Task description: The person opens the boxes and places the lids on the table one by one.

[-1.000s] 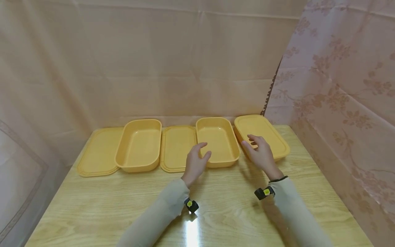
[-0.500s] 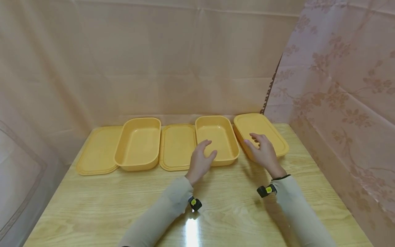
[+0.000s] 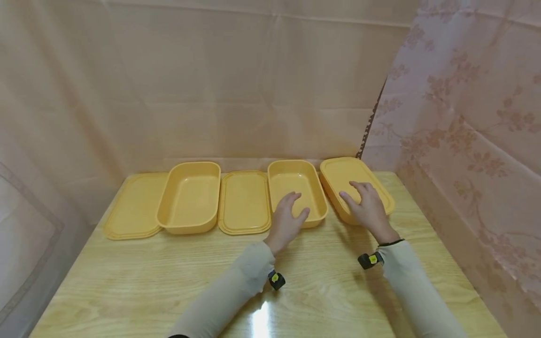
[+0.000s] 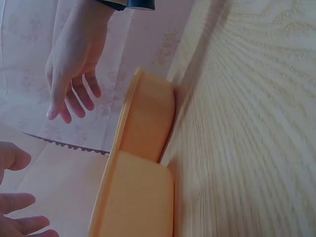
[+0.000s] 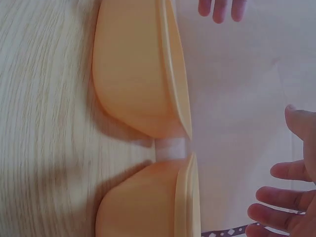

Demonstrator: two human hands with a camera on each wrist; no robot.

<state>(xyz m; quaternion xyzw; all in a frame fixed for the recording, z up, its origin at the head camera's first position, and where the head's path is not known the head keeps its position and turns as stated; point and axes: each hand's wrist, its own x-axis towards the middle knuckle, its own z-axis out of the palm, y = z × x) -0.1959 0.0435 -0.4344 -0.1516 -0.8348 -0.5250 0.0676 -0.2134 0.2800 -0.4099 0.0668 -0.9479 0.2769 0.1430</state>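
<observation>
In the head view my left hand [image 3: 287, 225] hovers over the front of an uncovered yellow food container [image 3: 293, 180], thumb and fingers spread apart. My right hand [image 3: 369, 209] is over the yellow container with its lid on [image 3: 346, 171], at the right end of the row. Both wrist views show the hands above rim height with bare air under the fingers [image 5: 279, 200]. Neither hand holds anything. Left of the uncovered container lies a flat yellow lid [image 3: 246, 202]. Farther left come a second uncovered container [image 3: 190, 195] and a larger flat lid [image 3: 137, 206].
The row stands along the back of a light wooden table [image 3: 169, 277], close to a beige cloth backdrop [image 3: 236, 94]. A pink flowered cloth [image 3: 477, 141] hangs at the right side. Each wrist wears a small black camera [image 3: 276, 280].
Both hands have drifted to the right above the containers, the left one farther than the right. The containers and lids stay where they were.
</observation>
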